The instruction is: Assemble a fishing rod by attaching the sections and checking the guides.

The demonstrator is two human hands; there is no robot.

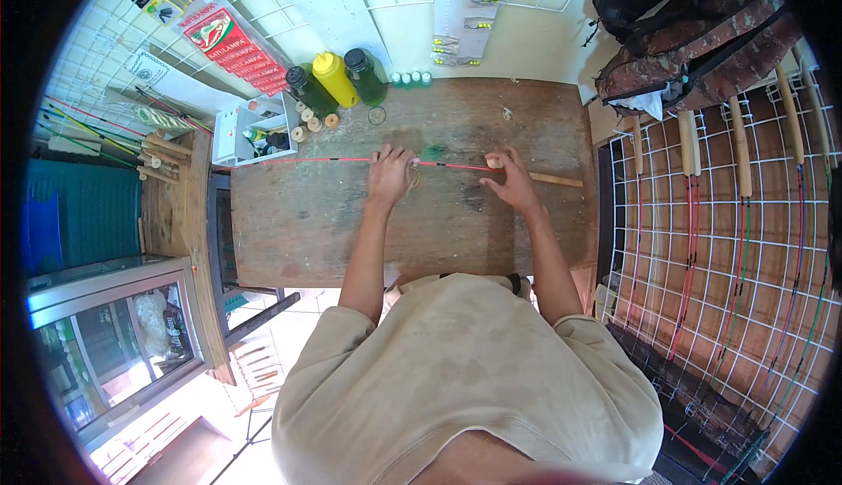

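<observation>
Shirt (474, 353) nearer than rod (298, 160); left hand (390, 171) clamps it, right hand (516, 181) spread beside it; bands (440, 164) appear finished, handle (557, 180) fixing unverified.

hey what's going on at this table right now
A person at a wooden table has the left grip on a thin red rod that runs across it. The right grip is spread open beside a small pale piece, near a wooden handle. Bottles stand toward the back.
</observation>
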